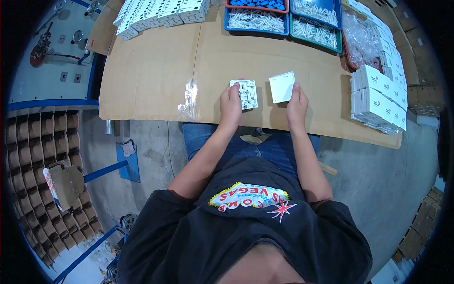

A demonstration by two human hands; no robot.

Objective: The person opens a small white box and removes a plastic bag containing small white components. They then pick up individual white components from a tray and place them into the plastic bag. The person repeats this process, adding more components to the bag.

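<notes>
head view: left hand (231, 105) pinches a white module (248, 94); at its three o'clock, right hand (297, 106) pinches a white plate (282, 88). both seem light, stiff, perhaps brittle, best held by edges.

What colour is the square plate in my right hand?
The square plate is white, best seen in the head view.

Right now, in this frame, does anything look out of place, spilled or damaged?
Nothing stands out. The left hand holds a square piece with detail on its face, the right hand a white square plate, and the small white pieces sit inside their trays.
</notes>
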